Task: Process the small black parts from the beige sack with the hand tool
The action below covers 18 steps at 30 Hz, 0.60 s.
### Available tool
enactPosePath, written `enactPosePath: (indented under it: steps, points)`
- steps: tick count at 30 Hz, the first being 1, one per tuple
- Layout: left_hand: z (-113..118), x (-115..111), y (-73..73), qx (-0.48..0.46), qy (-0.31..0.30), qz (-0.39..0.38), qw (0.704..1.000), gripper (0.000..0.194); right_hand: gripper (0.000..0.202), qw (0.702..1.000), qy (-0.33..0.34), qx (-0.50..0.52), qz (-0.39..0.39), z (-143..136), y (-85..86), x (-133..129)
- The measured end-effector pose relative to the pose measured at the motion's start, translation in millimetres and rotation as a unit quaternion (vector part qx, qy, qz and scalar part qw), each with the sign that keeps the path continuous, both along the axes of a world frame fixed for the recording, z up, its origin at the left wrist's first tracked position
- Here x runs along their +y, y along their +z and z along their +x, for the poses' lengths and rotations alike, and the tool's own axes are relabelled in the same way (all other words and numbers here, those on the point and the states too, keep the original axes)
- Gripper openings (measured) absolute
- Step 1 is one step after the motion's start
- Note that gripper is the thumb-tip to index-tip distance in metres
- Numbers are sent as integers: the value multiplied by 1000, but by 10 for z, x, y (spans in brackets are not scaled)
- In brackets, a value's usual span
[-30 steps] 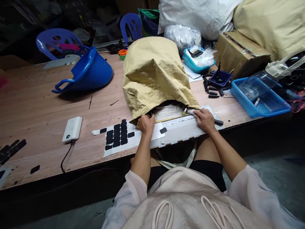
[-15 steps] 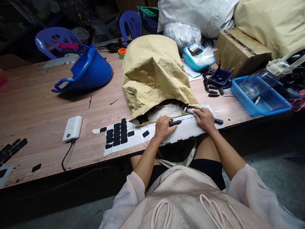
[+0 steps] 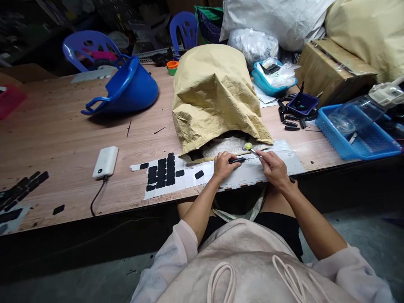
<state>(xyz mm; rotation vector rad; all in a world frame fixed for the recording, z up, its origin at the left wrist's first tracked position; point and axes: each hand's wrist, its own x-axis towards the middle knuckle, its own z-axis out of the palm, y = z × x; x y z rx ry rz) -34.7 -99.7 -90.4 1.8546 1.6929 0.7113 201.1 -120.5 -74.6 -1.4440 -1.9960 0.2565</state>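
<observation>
Yellow sack (image 3: 214, 97), one, lying on the table (image 3: 145, 145), mouth toward the table's near edge; reference for all places below. Risks, by judgement: left hand (image 3: 224, 166), just in front of the sack's mouth, has thumb and fingertips close to the yellow head (image 3: 248, 146) of a hammer (image 3: 256, 153), so a blow off line could catch them; black piece (image 3: 238, 160), slim and gripped toward one end, could roll or skip if struck askew; sack's lip, close behind the piece, could snag the head; white board (image 3: 259, 173), in front of the sack along the table's edge, could shift under a knock. Left grip: fingers closed narrowly about the black piece, tip jutting rightward past the thumb; the inner end is covered by the fingers, so how the piece sits against the board cannot be told. Right hand (image 3: 275, 168), in front of the sack's right corner: closed round the hammer, head tilted toward the sack's mouth, dark handle end showing by the wrist. Position of the piece: in the left grip, between the two hands, just outside the sack's lip, near the hammer head and apart from it. Black patches (image 3: 161, 172), in rows on a white sheet (image 3: 186, 182), in front of the sack's left corner and beyond it: well apart from the hammer.
</observation>
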Motion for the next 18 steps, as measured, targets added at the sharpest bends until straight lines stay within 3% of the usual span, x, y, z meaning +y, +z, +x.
enactPosePath:
  steps: [6,11,18]
  points:
    - [37,-11,15,-16,14,1,1000,15,43,1000,19,-9,-10,-234,86,-257]
    - [52,-9,-14,-12,25,6,1000,16,49,997,13,-82,8,-204,30,-306]
    - [58,-25,11,-20,26,4,999,14,44,998,-6,-58,9,-116,29,-323]
